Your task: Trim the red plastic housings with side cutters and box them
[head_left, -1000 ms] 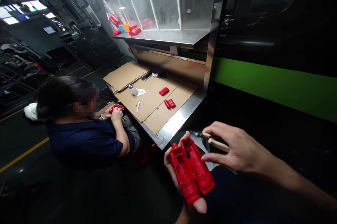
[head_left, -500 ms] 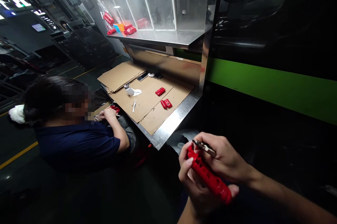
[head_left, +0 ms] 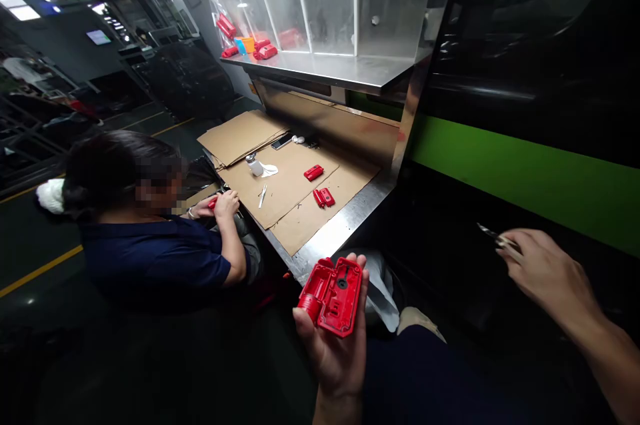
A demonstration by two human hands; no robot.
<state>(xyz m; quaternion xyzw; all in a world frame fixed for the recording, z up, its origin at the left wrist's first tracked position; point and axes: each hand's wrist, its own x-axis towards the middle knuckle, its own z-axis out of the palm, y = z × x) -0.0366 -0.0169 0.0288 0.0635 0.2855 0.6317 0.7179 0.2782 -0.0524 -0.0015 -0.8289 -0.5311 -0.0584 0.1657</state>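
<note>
My left hand (head_left: 340, 358) holds a red plastic housing (head_left: 345, 298) near the table's front corner, with its hollow inner side turned up. Ribs, a threaded round end and a dark round spot show inside it. Far off to the right, my right hand (head_left: 547, 272) is closed around a small pair of pliers or nippers (head_left: 507, 245), whose metal tip points left. The exact kind of tool is hard to tell. On the table's cardboard (head_left: 280, 202) lie more red housings, one (head_left: 314, 172) farther back and a pair (head_left: 324, 197) closer to me.
A co-worker (head_left: 160, 245) sits at the left, hands on a small red part. The table also bears a bottle (head_left: 254, 165), a white cloth (head_left: 269, 170), a white tool (head_left: 263, 196) and a phone (head_left: 282, 140). Above runs a metal shelf (head_left: 330, 68) with red parts (head_left: 265, 50).
My hands have parted. The right one, with the tool, moved away to the right; the left one moved left and turned the red housing so its inside shows.
</note>
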